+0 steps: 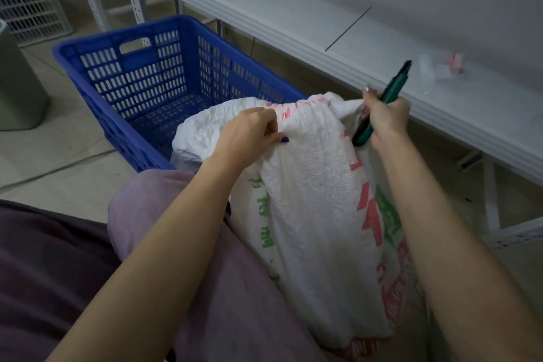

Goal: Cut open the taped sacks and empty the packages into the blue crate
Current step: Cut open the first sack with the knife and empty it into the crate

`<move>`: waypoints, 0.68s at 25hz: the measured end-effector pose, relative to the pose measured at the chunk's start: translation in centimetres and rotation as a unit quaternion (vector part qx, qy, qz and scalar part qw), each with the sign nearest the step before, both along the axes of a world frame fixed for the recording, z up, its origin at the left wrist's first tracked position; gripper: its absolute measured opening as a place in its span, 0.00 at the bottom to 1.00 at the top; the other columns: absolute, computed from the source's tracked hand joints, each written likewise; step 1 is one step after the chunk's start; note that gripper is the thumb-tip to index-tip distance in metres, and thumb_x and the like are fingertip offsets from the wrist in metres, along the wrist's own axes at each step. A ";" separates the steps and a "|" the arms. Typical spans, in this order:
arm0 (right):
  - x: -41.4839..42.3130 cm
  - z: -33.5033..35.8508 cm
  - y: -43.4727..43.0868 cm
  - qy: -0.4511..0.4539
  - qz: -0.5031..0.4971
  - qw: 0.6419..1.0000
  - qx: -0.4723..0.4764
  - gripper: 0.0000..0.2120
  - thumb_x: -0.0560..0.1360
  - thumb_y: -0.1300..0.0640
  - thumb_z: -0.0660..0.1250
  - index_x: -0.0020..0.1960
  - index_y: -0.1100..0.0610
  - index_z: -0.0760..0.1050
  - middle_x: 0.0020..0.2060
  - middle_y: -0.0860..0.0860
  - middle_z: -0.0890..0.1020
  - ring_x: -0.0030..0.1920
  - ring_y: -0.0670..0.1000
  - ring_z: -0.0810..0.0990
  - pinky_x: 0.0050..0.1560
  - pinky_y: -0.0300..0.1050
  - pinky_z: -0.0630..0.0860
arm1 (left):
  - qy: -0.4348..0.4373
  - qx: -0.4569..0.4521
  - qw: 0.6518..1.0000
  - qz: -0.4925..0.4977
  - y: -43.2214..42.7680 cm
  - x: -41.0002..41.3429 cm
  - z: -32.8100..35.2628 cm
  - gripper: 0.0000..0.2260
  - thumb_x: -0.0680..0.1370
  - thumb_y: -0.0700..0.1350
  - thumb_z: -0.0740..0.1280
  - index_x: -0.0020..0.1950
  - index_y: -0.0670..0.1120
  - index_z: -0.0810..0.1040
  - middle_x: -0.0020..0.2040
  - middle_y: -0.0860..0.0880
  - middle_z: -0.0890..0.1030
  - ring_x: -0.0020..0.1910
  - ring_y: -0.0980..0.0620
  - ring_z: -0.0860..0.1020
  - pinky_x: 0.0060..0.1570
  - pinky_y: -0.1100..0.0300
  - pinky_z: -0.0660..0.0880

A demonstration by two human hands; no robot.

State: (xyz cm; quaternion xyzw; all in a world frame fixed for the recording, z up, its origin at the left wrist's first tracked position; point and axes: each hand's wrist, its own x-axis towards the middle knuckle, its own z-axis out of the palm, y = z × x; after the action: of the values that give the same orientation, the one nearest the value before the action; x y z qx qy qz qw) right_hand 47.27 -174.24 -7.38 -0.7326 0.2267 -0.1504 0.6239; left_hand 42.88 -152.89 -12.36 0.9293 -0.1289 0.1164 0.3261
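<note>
A white woven sack [311,203] with red and green print lies across my lap, its far end hanging over the rim of the blue crate [138,67]. My left hand [249,132] grips the sack's fabric near its top left. My right hand [385,117] pinches the sack's top right corner and also holds a green and black utility knife [388,97], which points up and away from me. Inside the crate I see only its perforated floor. No packages are visible.
A white metal shelf [323,23] runs along the right, with a crumpled bit of tape or plastic [440,67] on it. A grey bin [17,88] stands at left, and a white slatted crate [26,0] sits behind it. The floor is tiled.
</note>
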 end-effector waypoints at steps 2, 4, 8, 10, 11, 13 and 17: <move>-0.4 2.2 0.7 -0.059 0.012 0.997 0.050 0.07 0.75 0.56 0.70 0.40 0.52 0.74 0.39 0.47 0.78 0.40 0.42 0.77 0.42 0.33 0.74 | -0.025 -0.004 1.000 -0.003 -0.1 -0.3 0.3 0.08 0.77 0.47 0.66 0.45 0.42 0.73 0.43 0.47 0.77 0.42 0.47 0.75 0.42 0.48 0.74; 0.0 4.5 0.6 -0.110 0.001 0.989 0.103 0.06 0.74 0.58 0.70 0.41 0.54 0.74 0.40 0.47 0.78 0.43 0.44 0.78 0.48 0.37 0.76 | -0.019 0.021 1.000 0.013 -0.1 -0.6 0.7 0.09 0.80 0.49 0.60 0.50 0.42 0.71 0.44 0.44 0.79 0.42 0.43 0.76 0.42 0.47 0.74; 0.4 10.2 0.4 -0.245 -0.030 0.952 0.183 0.06 0.73 0.61 0.72 0.42 0.59 0.75 0.39 0.50 0.79 0.39 0.46 0.80 0.44 0.37 0.79 | -0.083 0.017 0.985 0.152 0.8 -1.2 2.0 0.12 0.81 0.51 0.57 0.53 0.43 0.71 0.43 0.45 0.80 0.39 0.46 0.76 0.36 0.54 0.65; 0.4 11.1 1.5 -0.275 0.008 0.945 0.175 0.07 0.73 0.62 0.72 0.39 0.58 0.76 0.36 0.49 0.80 0.38 0.46 0.80 0.44 0.38 0.79 | -0.101 -0.016 0.974 0.203 1.5 -1.3 2.4 0.12 0.81 0.51 0.57 0.53 0.43 0.72 0.44 0.47 0.80 0.39 0.46 0.77 0.37 0.56 0.63; 0.6 10.9 2.4 -0.277 0.033 0.947 0.162 0.08 0.73 0.62 0.72 0.37 0.57 0.75 0.33 0.48 0.79 0.36 0.45 0.79 0.42 0.39 0.78 | -0.095 -0.019 0.971 0.220 1.8 -1.2 2.4 0.12 0.81 0.52 0.57 0.53 0.43 0.72 0.44 0.47 0.80 0.39 0.46 0.76 0.37 0.56 0.63; 1.4 9.3 4.1 -0.228 0.075 0.968 0.072 0.11 0.73 0.60 0.72 0.34 0.56 0.74 0.28 0.45 0.77 0.31 0.43 0.76 0.38 0.39 0.74 | -0.055 -0.009 0.968 0.246 2.5 -0.7 2.1 0.12 0.81 0.52 0.56 0.53 0.44 0.71 0.45 0.47 0.79 0.39 0.48 0.73 0.38 0.55 0.63; 1.8 3.7 4.5 -0.032 0.138 0.972 -0.186 0.14 0.73 0.48 0.71 0.52 0.58 0.79 0.46 0.48 0.81 0.47 0.46 0.79 0.48 0.38 0.72 | 0.019 0.030 0.960 0.279 4.2 0.2 1.1 0.10 0.82 0.50 0.55 0.51 0.44 0.68 0.45 0.44 0.77 0.39 0.45 0.70 0.39 0.52 0.65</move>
State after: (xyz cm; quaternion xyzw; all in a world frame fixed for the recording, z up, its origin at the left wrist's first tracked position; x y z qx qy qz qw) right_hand 49.06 -169.77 -3.72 -0.8550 0.0712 -0.1260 0.4980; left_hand 43.11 -148.73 -11.21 0.9398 0.1386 0.1811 0.2546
